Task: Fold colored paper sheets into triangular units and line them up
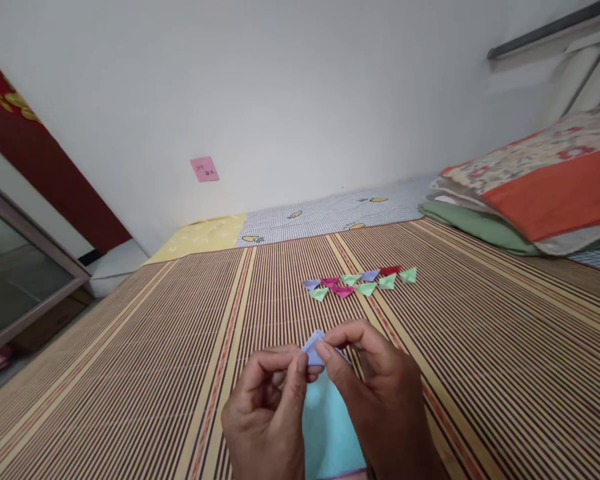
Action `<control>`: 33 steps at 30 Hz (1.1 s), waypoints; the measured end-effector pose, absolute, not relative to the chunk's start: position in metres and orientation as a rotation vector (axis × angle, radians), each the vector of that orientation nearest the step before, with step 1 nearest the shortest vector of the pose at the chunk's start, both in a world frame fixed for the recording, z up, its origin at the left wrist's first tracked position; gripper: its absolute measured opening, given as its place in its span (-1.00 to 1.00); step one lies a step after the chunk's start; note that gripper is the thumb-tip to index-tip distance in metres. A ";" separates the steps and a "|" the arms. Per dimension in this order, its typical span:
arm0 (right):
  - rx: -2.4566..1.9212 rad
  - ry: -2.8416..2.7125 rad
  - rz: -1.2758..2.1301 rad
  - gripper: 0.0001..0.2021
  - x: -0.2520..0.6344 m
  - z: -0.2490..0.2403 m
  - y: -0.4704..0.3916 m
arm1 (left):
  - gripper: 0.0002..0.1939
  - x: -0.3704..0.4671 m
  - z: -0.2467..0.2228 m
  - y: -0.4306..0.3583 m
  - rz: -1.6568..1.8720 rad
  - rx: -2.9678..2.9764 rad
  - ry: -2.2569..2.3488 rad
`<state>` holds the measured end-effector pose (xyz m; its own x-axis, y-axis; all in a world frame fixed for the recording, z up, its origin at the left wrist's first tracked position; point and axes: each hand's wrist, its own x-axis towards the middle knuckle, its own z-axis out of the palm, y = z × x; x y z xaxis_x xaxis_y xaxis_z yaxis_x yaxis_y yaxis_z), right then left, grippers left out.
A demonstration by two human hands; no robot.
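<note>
Between my two hands is a small folded piece of blue paper (312,353), held above the striped mat. My left hand (273,407) pinches its left edge between thumb and fingers. On the other side, my right hand (375,380) grips the paper's upper right part with thumb and forefinger. A light blue sheet (330,427) lies below, partly covered by both hands. Farther away, two rows of small folded paper pieces (351,279) in green, pink, blue and red sit on the mat.
The striped mat (180,347) covers the bed. Folded bedding (555,187) is stacked at the right. Patterned cloth (320,217) runs along the white wall, which bears a pink note (205,169). A glass-fronted cabinet (25,267) stands at the left.
</note>
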<state>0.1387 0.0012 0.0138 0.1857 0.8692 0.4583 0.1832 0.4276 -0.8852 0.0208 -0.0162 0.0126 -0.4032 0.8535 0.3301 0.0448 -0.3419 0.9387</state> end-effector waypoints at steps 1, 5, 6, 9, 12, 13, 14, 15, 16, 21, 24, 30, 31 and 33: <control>-1.046 -1.320 0.643 -0.90 0.139 0.014 0.001 | -0.85 0.022 0.013 -0.016 1.810 1.212 1.305; -1.010 -1.280 0.684 -0.90 0.138 0.013 0.001 | -0.84 0.023 0.014 -0.017 1.830 1.192 1.327; -0.994 -1.265 0.713 -0.91 0.137 0.012 0.002 | -0.84 0.024 0.014 -0.017 1.835 1.192 1.332; -0.947 -1.231 0.857 -0.85 0.139 0.012 0.004 | -0.85 0.026 0.012 -0.018 1.845 1.195 1.336; -0.940 -1.261 0.982 -0.86 0.142 0.014 0.005 | -0.84 0.027 0.012 -0.018 1.869 1.146 1.344; -0.944 -1.273 0.998 -0.87 0.143 0.016 0.004 | -0.83 0.027 0.013 -0.017 1.863 1.123 1.343; -0.949 -1.278 1.007 -0.86 0.144 0.017 0.004 | -0.82 0.026 0.013 -0.017 1.841 1.105 1.332; -0.950 -1.279 1.010 -0.85 0.144 0.019 0.003 | -0.81 0.024 0.014 -0.016 1.792 1.096 1.313; -0.947 -1.281 1.008 -0.86 0.144 0.020 0.003 | -0.81 0.022 0.014 -0.015 1.719 1.100 1.286; -0.882 -1.391 1.009 -0.83 0.145 0.022 0.003 | -0.78 0.008 0.010 -0.011 1.421 1.155 1.172; -0.880 -1.411 1.034 -0.85 0.150 0.019 0.006 | -0.78 0.003 0.004 -0.010 1.508 1.086 1.154; -0.947 -1.463 1.156 -0.76 0.160 0.018 0.010 | -0.74 0.000 0.001 -0.008 1.626 0.988 1.155; -0.954 -1.475 1.172 -0.77 0.160 0.018 0.010 | -0.74 0.000 0.001 -0.008 1.621 0.992 1.148; -0.956 -1.504 1.180 -0.79 0.158 0.019 0.009 | -0.75 0.001 0.001 -0.008 1.601 1.002 1.132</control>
